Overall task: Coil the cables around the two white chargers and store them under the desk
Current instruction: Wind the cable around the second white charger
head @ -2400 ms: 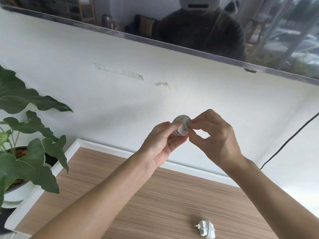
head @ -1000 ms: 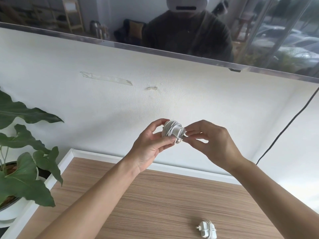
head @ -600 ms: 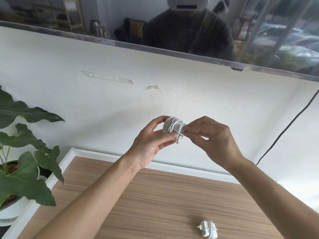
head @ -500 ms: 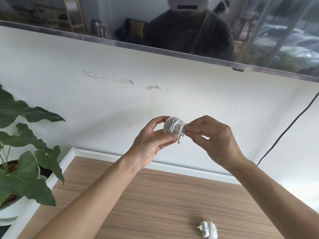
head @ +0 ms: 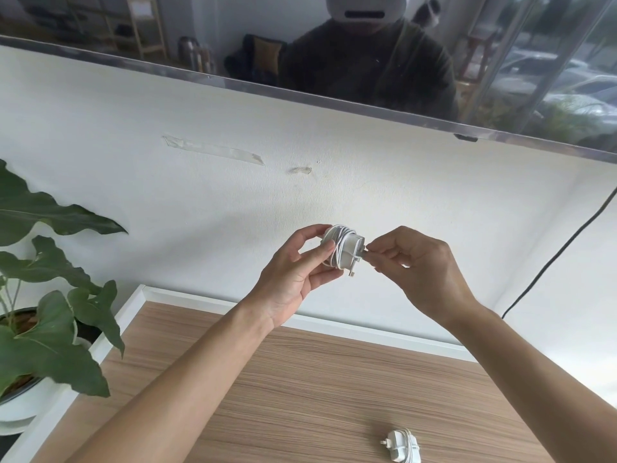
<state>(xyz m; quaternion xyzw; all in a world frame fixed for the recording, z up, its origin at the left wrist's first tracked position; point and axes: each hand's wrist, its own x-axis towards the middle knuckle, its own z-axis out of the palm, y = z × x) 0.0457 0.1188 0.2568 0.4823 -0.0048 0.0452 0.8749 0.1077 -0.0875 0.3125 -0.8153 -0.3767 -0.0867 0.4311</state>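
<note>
A white charger [head: 344, 249] with its white cable coiled around it is held up in front of the wall, above the wooden desk [head: 300, 389]. My left hand [head: 293, 279] grips the coiled body from the left. My right hand [head: 417, 269] pinches the charger's right end, at its prongs, between thumb and forefinger; the cable's loose plug tip hangs just below. A second white charger [head: 402, 446], also wrapped in its cable, lies on the desk near the front edge, right of centre.
A potted plant [head: 43, 315] with large green leaves in a white pot stands left of the desk. A black cable [head: 561, 252] runs down the wall at right. A mirror-like dark screen [head: 334, 55] hangs above, reflecting a person.
The coiled charger has been turned a little in my hands, and my right fingers have shifted from the wound cable to its right end. The charger on the desk has not moved.
</note>
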